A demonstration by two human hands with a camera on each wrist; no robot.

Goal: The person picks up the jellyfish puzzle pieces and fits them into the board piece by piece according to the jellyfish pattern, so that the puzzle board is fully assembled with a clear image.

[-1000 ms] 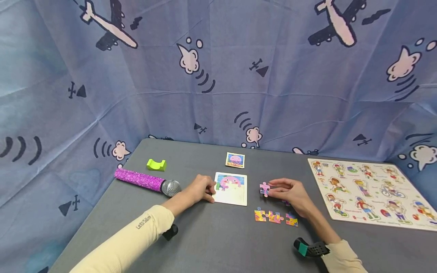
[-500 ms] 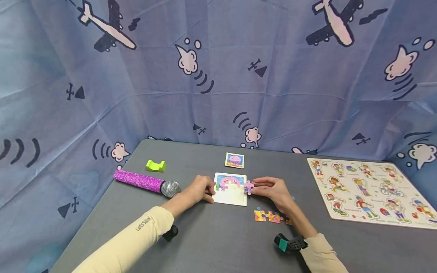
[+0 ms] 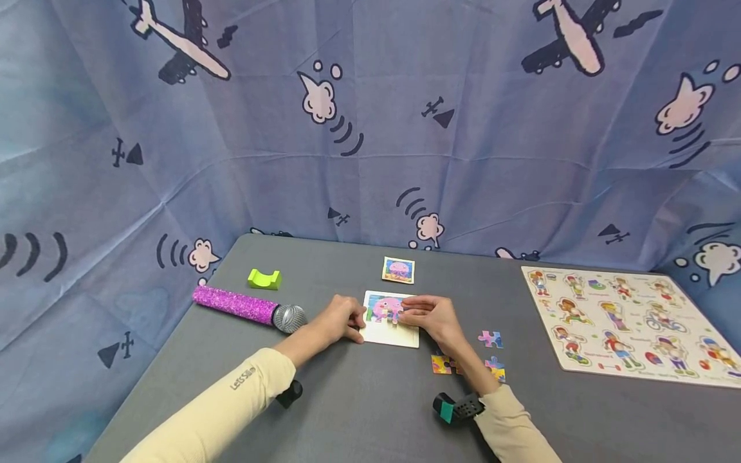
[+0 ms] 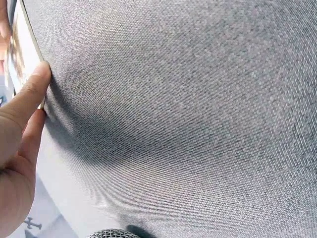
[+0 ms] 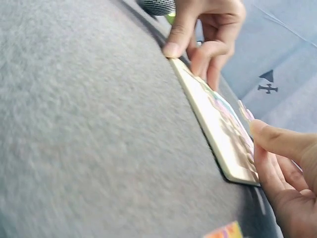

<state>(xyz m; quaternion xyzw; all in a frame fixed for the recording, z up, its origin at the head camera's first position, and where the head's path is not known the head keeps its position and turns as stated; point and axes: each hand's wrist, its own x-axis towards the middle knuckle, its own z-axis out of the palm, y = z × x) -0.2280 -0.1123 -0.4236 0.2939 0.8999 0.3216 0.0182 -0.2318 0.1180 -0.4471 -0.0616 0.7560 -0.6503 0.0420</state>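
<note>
A small square puzzle board (image 3: pixel 389 334) lies on the grey table, its upper part filled with a pink sea-creature picture and its lower part bare cream. My left hand (image 3: pixel 337 321) grips its left edge between thumb and fingers; the left wrist view shows the thumb (image 4: pixel 39 77) at that edge. Above the board, my right hand (image 3: pixel 437 319) pinches a pink jigsaw piece (image 5: pixel 244 111), which is tilted and raised in the right wrist view. Fingers partly cover the piece in the head view. A loose pink-and-blue piece (image 3: pixel 491 339) lies right of the board.
Yellow-and-pink pieces (image 3: pixel 440 364) lie partly under the right forearm. A small picture card (image 3: pixel 398 270) sits behind the board. At left are a glittery purple microphone (image 3: pixel 237 305) and a green holder (image 3: pixel 264 280). A large picture board (image 3: pixel 622 328) is at right.
My right hand has carried the pink piece leftward from beside the board to above it, uncovering the loose pink-and-blue piece. The left hand has stayed at the board's left edge.
</note>
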